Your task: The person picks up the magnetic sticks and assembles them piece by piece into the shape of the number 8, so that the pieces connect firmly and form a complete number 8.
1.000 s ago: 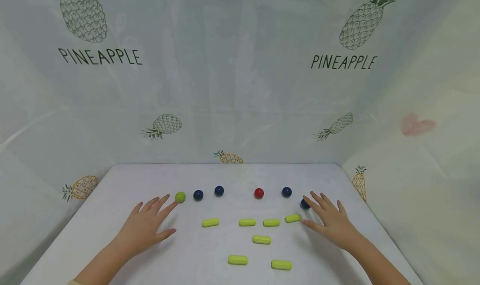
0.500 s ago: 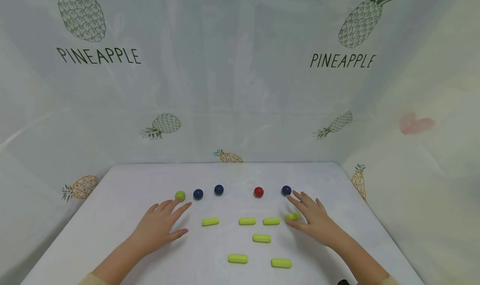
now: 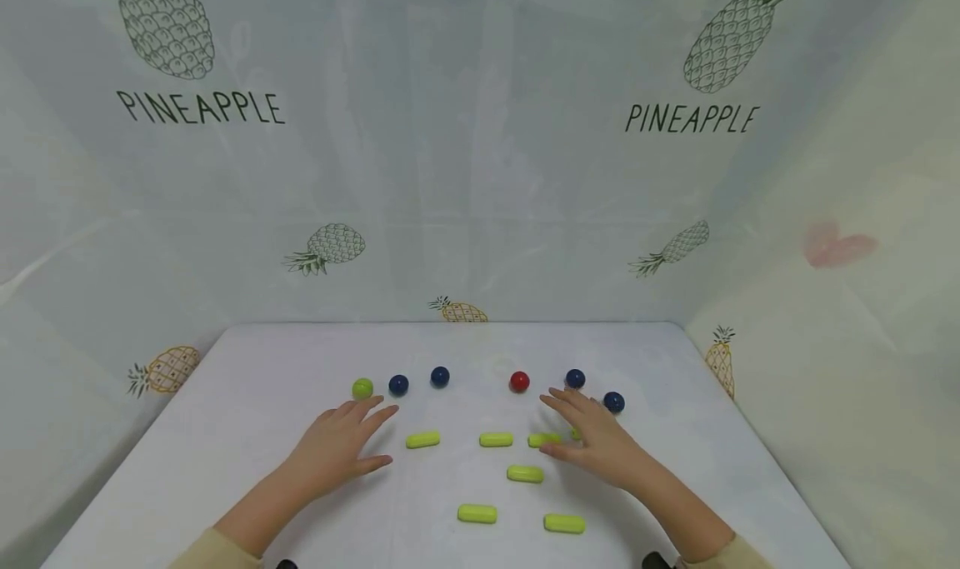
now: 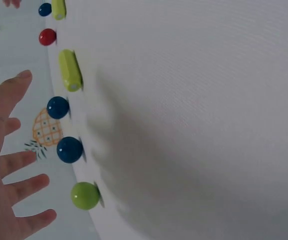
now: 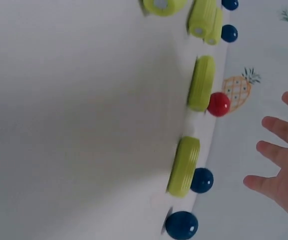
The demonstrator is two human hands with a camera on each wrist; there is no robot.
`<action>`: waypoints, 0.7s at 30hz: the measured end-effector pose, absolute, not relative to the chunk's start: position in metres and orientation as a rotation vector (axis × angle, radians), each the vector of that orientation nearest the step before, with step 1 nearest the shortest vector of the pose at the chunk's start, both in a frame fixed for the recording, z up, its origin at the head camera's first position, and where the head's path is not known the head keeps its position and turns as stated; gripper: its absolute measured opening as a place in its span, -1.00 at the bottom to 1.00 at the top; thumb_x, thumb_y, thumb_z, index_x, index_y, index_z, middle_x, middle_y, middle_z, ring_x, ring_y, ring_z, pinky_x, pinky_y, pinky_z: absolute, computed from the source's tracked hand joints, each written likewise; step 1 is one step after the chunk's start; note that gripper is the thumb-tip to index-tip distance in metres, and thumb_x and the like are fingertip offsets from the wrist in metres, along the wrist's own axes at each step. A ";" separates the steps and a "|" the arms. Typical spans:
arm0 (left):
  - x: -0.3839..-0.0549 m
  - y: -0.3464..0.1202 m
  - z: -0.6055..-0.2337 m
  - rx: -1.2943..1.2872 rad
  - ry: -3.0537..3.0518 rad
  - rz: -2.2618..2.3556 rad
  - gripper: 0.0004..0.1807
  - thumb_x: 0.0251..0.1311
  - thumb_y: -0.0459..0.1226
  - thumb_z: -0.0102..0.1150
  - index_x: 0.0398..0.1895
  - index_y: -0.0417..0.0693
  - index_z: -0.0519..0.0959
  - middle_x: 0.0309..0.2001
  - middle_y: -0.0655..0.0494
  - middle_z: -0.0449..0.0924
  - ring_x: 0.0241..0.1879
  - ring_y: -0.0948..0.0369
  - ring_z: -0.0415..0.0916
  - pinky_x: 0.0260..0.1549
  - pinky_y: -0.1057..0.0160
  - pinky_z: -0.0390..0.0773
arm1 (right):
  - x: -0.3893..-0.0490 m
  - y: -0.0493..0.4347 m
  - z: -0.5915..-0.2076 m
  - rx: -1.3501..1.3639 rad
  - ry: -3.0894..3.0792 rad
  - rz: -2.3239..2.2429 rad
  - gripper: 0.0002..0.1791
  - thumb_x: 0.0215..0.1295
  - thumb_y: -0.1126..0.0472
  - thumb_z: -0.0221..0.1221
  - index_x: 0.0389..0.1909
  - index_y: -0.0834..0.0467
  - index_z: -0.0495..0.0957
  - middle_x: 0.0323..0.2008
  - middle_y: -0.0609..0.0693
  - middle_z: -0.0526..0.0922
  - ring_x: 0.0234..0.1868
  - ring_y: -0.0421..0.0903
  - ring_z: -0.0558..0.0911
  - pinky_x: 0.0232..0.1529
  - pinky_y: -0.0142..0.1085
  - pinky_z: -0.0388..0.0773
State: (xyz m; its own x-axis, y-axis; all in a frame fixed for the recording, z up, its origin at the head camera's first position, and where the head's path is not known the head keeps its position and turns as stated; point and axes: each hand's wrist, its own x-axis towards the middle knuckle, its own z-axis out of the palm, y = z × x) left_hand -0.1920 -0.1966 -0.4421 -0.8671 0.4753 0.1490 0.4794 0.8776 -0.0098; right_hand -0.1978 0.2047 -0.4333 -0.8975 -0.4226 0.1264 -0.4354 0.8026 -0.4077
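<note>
Head view: nearest on the white table (image 3: 412,544) lie two yellow-green sticks (image 3: 477,513), with a third just beyond. Farther off, the left hand (image 3: 337,452) and right hand (image 3: 600,446) hover, fingers spread, neither holding anything. Four more sticks form a loose row there, the rightmost mostly hidden by the right hand. Beyond, left to right, sit a green ball (image 3: 362,388), two blue balls (image 3: 398,385), a red ball (image 3: 519,381) and another blue pair (image 3: 613,401).
</note>
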 end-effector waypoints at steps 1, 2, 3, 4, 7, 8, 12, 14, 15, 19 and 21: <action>-0.193 -0.195 -0.442 -0.746 -2.902 -0.049 -0.22 0.08 0.16 0.32 0.33 0.02 0.41 0.26 -0.13 0.38 0.15 -0.13 0.41 0.00 -0.17 0.44 | -0.198 0.201 -0.433 0.703 -2.965 0.693 -0.21 0.19 -0.26 0.25 0.37 0.02 0.36 0.38 0.05 0.30 0.42 0.16 0.19 0.30 0.20 0.08; -0.194 -0.194 -0.443 -0.751 -2.904 -0.056 -0.23 0.08 0.16 0.32 0.32 0.02 0.42 0.25 -0.12 0.39 0.16 -0.12 0.41 0.00 -0.17 0.44 | -0.198 0.198 -0.433 0.706 -2.972 0.713 -0.21 0.17 -0.25 0.27 0.37 0.02 0.37 0.37 0.05 0.31 0.41 0.15 0.20 0.30 0.20 0.09; -0.194 -0.192 -0.443 -0.755 -2.905 -0.065 -0.24 0.08 0.15 0.32 0.31 0.02 0.42 0.25 -0.11 0.40 0.16 -0.11 0.41 0.00 -0.16 0.44 | -0.199 0.195 -0.433 0.714 -2.978 0.734 -0.21 0.16 -0.24 0.28 0.36 0.03 0.38 0.37 0.05 0.32 0.41 0.15 0.21 0.29 0.20 0.10; -0.195 -0.191 -0.443 -0.759 -2.906 -0.075 -0.25 0.09 0.15 0.32 0.31 0.03 0.43 0.25 -0.10 0.40 0.16 -0.10 0.41 0.00 -0.16 0.44 | -0.199 0.192 -0.433 0.721 -2.984 0.753 -0.21 0.14 -0.24 0.30 0.36 0.02 0.38 0.36 0.05 0.33 0.40 0.15 0.22 0.28 0.19 0.12; -0.197 -0.186 -0.443 -0.757 -2.926 -0.099 -0.27 0.08 0.15 0.32 0.29 0.04 0.45 0.24 -0.06 0.42 0.18 -0.06 0.41 0.02 -0.14 0.44 | -0.202 0.184 -0.434 0.749 -2.994 0.795 -0.20 0.12 -0.23 0.32 0.34 0.01 0.39 0.35 0.04 0.34 0.38 0.14 0.25 0.27 0.18 0.17; -0.197 -0.184 -0.443 -0.755 -2.936 -0.107 -0.28 0.09 0.15 0.33 0.28 0.05 0.46 0.24 -0.05 0.43 0.18 -0.05 0.40 0.03 -0.13 0.43 | -0.202 0.181 -0.434 0.757 -2.997 0.802 -0.21 0.12 -0.23 0.32 0.34 0.00 0.39 0.34 0.04 0.35 0.38 0.13 0.26 0.27 0.17 0.18; -0.200 -0.179 -0.444 -0.746 -2.971 -0.122 -0.30 0.09 0.14 0.33 0.26 0.06 0.48 0.23 0.00 0.45 0.19 -0.03 0.40 0.05 -0.13 0.42 | -0.206 0.171 -0.433 0.791 -3.010 0.837 -0.22 0.12 -0.22 0.33 0.34 -0.02 0.39 0.33 0.01 0.35 0.36 0.10 0.28 0.27 0.13 0.20; -0.202 -0.177 -0.444 -0.747 -2.977 -0.127 -0.32 0.08 0.13 0.35 0.24 0.07 0.50 0.20 0.01 0.47 0.17 -0.02 0.42 0.03 -0.11 0.44 | -0.207 0.166 -0.433 0.804 -3.019 0.871 -0.24 0.13 -0.20 0.34 0.33 -0.02 0.40 0.33 0.01 0.36 0.36 0.09 0.28 0.27 0.12 0.21; -0.203 -0.176 -0.445 -0.749 -2.979 -0.123 -0.33 0.07 0.13 0.35 0.23 0.07 0.51 0.18 0.03 0.48 0.16 -0.01 0.43 0.02 -0.10 0.45 | -0.208 0.164 -0.432 0.812 -3.022 0.886 -0.24 0.12 -0.20 0.34 0.32 -0.01 0.41 0.32 0.00 0.37 0.36 0.09 0.28 0.27 0.11 0.21; -0.208 -0.172 -0.450 -0.763 -2.986 -0.136 -0.36 0.05 0.11 0.38 0.18 0.07 0.55 0.09 0.07 0.54 0.08 0.05 0.48 -0.05 -0.03 0.50 | -0.213 0.153 -0.433 0.850 -3.044 0.901 -0.23 0.11 -0.20 0.35 0.31 0.03 0.42 0.30 0.00 0.40 0.35 0.08 0.30 0.26 0.10 0.24; -0.211 -0.170 -0.453 -0.759 -3.002 -0.148 -0.37 0.04 0.10 0.39 0.16 0.07 0.56 0.06 0.10 0.56 0.06 0.07 0.49 -0.07 -0.01 0.51 | -0.216 0.147 -0.434 0.863 -3.058 0.890 -0.23 0.10 -0.20 0.36 0.30 0.04 0.43 0.29 -0.02 0.42 0.34 0.06 0.32 0.25 0.09 0.26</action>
